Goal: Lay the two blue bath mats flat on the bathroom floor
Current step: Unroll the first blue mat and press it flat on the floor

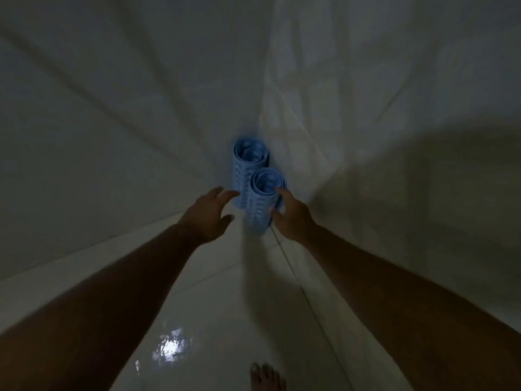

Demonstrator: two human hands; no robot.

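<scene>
Two blue bath mats stand rolled up on end in the corner where two pale tiled walls meet. The near roll (pixel 260 204) stands in front of the far roll (pixel 247 160) and touches it. My left hand (pixel 210 214) hovers just left of the rolls with its fingers spread, its fingertips almost at the far roll's side. My right hand (pixel 290 215) is against the right side of the near roll, fingers and thumb curving around it. The light is dim and the picture is blurred.
The glossy pale tiled floor (pixel 225 292) shows a bright light reflection (pixel 169 348) at the lower left. A bare foot (pixel 266 376) is at the bottom edge. Walls close in on both sides of the corner.
</scene>
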